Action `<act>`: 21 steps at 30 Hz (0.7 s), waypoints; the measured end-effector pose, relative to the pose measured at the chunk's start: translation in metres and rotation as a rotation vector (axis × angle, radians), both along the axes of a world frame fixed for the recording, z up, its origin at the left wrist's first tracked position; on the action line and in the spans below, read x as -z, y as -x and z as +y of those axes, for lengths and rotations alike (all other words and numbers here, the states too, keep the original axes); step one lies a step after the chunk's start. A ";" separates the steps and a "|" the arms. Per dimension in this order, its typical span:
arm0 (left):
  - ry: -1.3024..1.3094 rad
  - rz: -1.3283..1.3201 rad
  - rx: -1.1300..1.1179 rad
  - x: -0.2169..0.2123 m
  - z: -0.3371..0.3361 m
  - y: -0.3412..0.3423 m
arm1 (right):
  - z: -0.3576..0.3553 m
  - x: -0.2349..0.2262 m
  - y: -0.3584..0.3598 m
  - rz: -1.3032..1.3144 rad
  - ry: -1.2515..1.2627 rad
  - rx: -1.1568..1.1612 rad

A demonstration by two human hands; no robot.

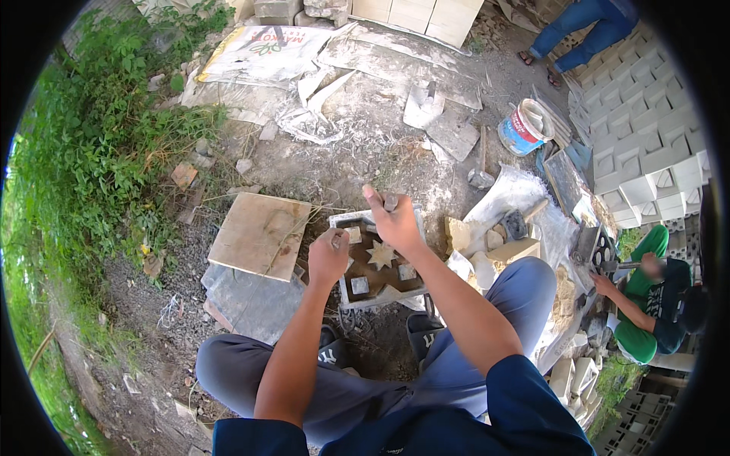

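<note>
In front of my feet lies a square, grey-rimmed mould [374,302]. A star-shaped piece [381,255] stands at its middle, with small pale square blocks [360,285] around it on a brown base. My left hand [328,258] is closed at the mould's left side; a bit of something greyish shows at its top, too small to name. Over the far right part of the mould, my right hand [397,226] is wrapped round a round-ended grey-brown handle [390,201], its thumb pointing up. What lies below each fist is hidden.
A wooden board [260,234] lies left of the mould on a grey slab [251,300]. Rubble and pale blocks sit on plastic sheeting [517,190] at right. Farther off are a bucket [526,128] and stacked patterned blocks [646,129]. A co-worker [646,304] crouches at right; another person [582,38] stands beyond.
</note>
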State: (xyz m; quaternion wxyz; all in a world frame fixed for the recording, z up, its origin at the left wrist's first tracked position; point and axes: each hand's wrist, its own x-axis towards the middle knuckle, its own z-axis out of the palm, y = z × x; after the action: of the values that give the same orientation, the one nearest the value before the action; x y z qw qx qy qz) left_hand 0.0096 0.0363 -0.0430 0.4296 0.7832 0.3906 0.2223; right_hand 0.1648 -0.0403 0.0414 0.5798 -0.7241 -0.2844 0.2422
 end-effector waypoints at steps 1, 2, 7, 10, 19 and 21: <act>0.008 0.029 -0.007 -0.001 0.004 0.001 | 0.005 -0.016 0.000 0.039 0.013 -0.012; 0.008 0.040 -0.020 -0.003 0.002 0.006 | 0.006 -0.023 0.001 0.080 0.026 -0.025; 0.069 0.054 0.019 -0.010 -0.003 0.000 | -0.003 -0.002 0.002 0.179 -0.020 0.114; 0.063 0.108 -0.010 -0.009 -0.002 0.010 | 0.003 -0.004 0.003 0.128 -0.101 -0.034; 0.001 0.041 0.002 0.000 -0.002 0.011 | -0.010 -0.004 -0.005 0.164 -0.186 -0.428; -0.037 0.000 0.024 0.000 -0.005 0.007 | -0.024 -0.008 0.004 0.158 -0.195 -0.442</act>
State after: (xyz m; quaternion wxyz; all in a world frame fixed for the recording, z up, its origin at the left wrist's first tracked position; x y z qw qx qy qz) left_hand 0.0024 0.0315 -0.0427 0.4179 0.7955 0.3772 0.2243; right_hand 0.1613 -0.0641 0.0493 0.6004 -0.5638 -0.4117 0.3901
